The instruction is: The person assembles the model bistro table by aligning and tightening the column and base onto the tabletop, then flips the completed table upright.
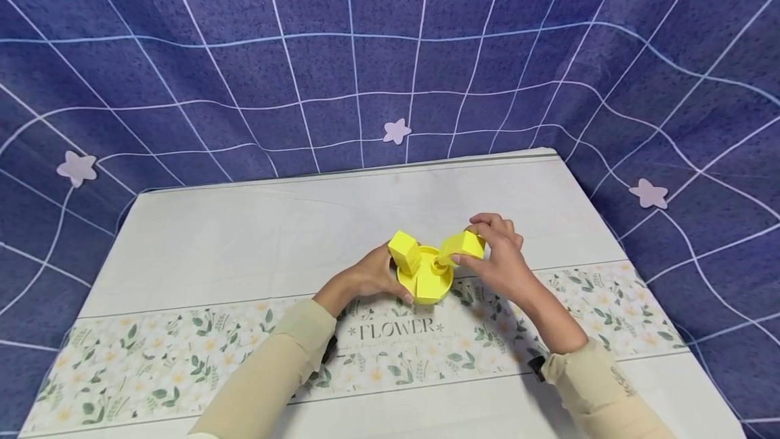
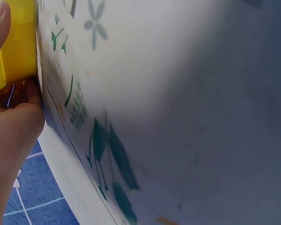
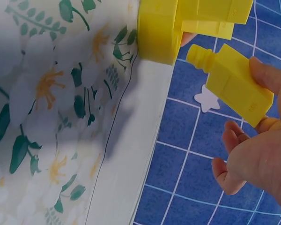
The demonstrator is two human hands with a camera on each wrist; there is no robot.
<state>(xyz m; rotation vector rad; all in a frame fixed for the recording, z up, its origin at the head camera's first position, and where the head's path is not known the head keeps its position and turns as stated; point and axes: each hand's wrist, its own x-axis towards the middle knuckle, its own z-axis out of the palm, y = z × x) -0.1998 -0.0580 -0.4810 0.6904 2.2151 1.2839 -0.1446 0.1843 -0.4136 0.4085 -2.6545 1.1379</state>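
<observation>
My right hand (image 1: 503,259) pinches a yellow square-sided bottle (image 3: 239,84) between thumb and fingers. The bottle is tilted, its ribbed neck pointing down toward a round yellow holder (image 3: 157,33); the neck overlaps the holder in the head view. Around the holder's left side, my left hand (image 1: 372,275) grips it with the thumb at the near edge and fingers behind. Two more yellow bottles stand in the holder, one at the left (image 1: 404,251) and one at the near side (image 1: 428,286). In the left wrist view, the left thumb lies against the yellow wall (image 2: 19,47).
A white table cover (image 1: 244,236) carries a flower-printed band (image 1: 207,344) with lettering under the hands. Behind and at both sides hangs a blue grid-patterned cloth (image 1: 390,59) with pale stars, close to the table's far edge.
</observation>
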